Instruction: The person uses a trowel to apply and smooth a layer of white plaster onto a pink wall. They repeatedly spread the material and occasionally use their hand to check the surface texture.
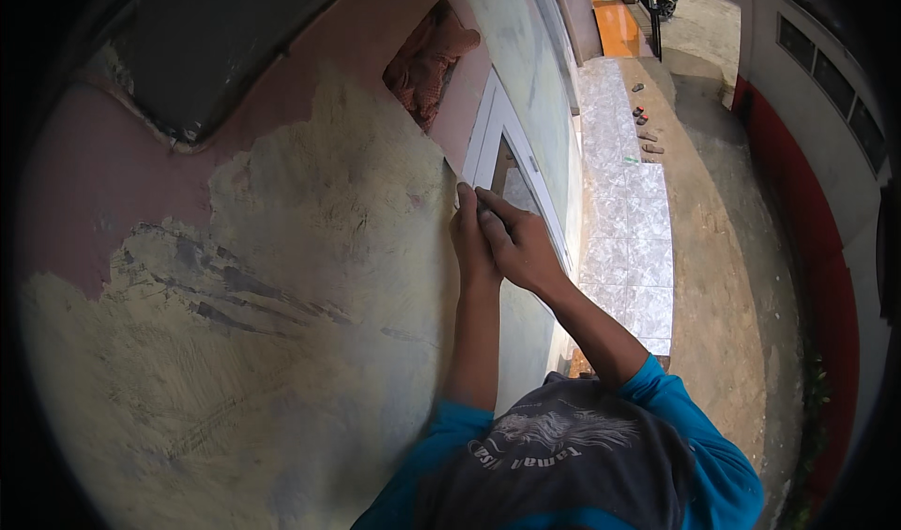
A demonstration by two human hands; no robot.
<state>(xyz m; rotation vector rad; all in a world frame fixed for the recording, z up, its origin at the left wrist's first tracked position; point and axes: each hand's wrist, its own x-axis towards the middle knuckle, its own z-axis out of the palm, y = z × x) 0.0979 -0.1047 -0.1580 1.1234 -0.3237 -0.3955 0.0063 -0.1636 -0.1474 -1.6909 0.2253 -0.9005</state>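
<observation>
My left hand [472, 236] is raised against the wall corner, its fingers closed and thumb pointing up. Beside it, my right hand [519, 240] is closed too, with its thumb and forefinger pinched toward the left fingertips. The two hands touch. Whatever sits between their fingertips, if anything, is too small and covered to make out. Just beyond them is the white window frame [486, 136]. The patchy plastered wall [310, 211], part cream and part pinkish, spreads to the left. Above the hands, a reddish-brown crumpled cloth [432, 66] fills a square opening.
A dark overhang [216, 42] juts out at the upper left. Down on the right lie a strip of pale tiles [627, 230] and a concrete path, with several sandals [648, 136] by the tiles. An orange panel [616, 29] stands farther off. A red-and-white building borders the right.
</observation>
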